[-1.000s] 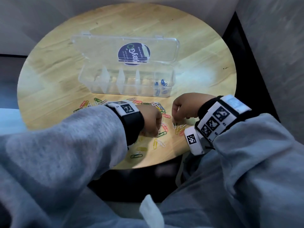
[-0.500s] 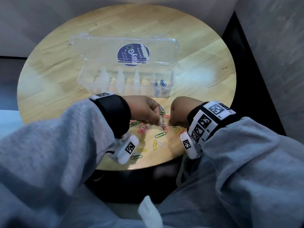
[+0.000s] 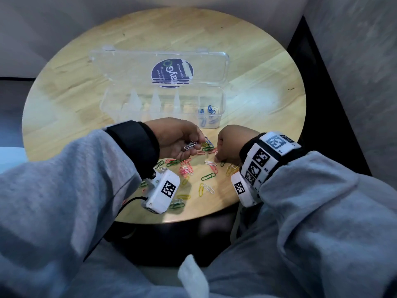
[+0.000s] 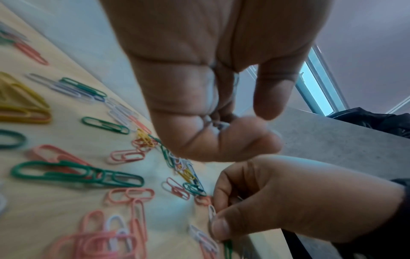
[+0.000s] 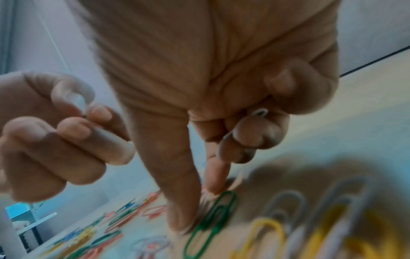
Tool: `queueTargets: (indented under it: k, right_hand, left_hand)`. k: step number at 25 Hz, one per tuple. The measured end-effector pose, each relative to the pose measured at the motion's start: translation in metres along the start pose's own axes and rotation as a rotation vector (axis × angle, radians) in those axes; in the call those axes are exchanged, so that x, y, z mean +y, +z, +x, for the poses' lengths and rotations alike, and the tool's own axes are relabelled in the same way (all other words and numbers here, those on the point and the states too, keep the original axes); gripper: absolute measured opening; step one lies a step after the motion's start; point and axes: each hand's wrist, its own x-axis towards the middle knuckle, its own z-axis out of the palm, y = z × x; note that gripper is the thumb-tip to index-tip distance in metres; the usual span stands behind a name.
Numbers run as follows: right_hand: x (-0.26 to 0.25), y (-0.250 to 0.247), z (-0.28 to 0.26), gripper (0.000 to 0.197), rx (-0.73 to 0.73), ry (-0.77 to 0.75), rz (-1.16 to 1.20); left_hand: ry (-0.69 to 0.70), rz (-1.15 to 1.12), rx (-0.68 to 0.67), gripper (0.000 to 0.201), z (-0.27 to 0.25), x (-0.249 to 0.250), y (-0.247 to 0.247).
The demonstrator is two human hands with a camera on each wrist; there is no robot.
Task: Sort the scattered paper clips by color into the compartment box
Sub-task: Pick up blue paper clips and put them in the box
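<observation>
Colored paper clips (image 3: 189, 168) lie scattered on the near part of the round wooden table (image 3: 64, 117). The clear compartment box (image 3: 133, 108) stands behind them with its lid open; blue clips (image 3: 209, 110) lie in its rightmost compartment. My left hand (image 3: 197, 143) hovers over the pile, palm turned up, gripping a small bunch of white clips (image 3: 190, 145). To its right, my right hand (image 3: 217, 157) reaches down to the table, thumb and forefinger pinching a white clip (image 4: 211, 213) beside a green clip (image 5: 213, 219). Another white clip (image 5: 259, 113) is tucked in its curled fingers.
The box's other compartments look empty as far as I can see. Yellow and white clips (image 3: 231, 168) sit under my right wrist near the table's front edge. A grey wall rises close on the right. Bare wood lies left of the box.
My left hand has lifted off the table and turned palm up, showing the white clips in it. The right hand has shifted slightly toward the pile's middle.
</observation>
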Motion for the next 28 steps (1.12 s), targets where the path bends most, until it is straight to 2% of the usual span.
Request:
queueTargets:
  k: [2, 4, 7, 9, 12, 16, 19, 24, 26, 28]
  right_hand:
    - [-0.003, 0.002, 0.002, 0.024, 0.01, -0.002, 0.031]
    - [-0.005, 0.003, 0.0, 0.017, 0.0, 0.01, 0.068]
    - [-0.005, 0.002, -0.004, 0.014, -0.022, 0.038, 0.086]
    - [0.002, -0.006, -0.006, 0.021, -0.008, 0.057, 0.12]
    - [0.017, -0.025, -0.013, 0.02, 0.019, 0.054, 0.213]
    - [0.031, -0.036, -0.024, 0.001, 0.027, -0.01, 0.345]
    - [0.037, -0.031, -0.025, 0.017, 0.018, 0.004, 0.441]
    - [0.038, -0.023, -0.022, 0.019, -0.128, 0.107, 0.435]
    - [0.038, -0.021, -0.022, 0.017, -0.14, 0.074, 0.39]
    - [0.039, -0.021, -0.023, 0.012, -0.127, 0.013, 0.314]
  left_hand:
    - [-0.018, 0.097, 0.032, 0.017, 0.002, 0.0, 0.003]
    - [0.029, 0.42, 0.077, 0.009, 0.004, 0.001, 0.009]
    - [0.139, 0.982, 0.156, 0.01, 0.006, 0.001, 0.019]
    - [0.173, 1.126, 0.194, 0.013, 0.007, 0.001, 0.025]
    - [0.194, 1.224, 0.201, 0.017, 0.012, -0.001, 0.031]
    - [0.188, 1.309, 0.204, 0.01, 0.017, -0.006, 0.037]
    - [0.173, 1.329, 0.205, 0.009, 0.021, -0.009, 0.039]
    - [0.135, 1.33, 0.161, 0.004, 0.02, -0.007, 0.04]
    - [0.142, 1.31, 0.168, 0.007, 0.018, -0.008, 0.039]
    - [0.125, 1.189, 0.167, 0.014, 0.017, -0.008, 0.033]
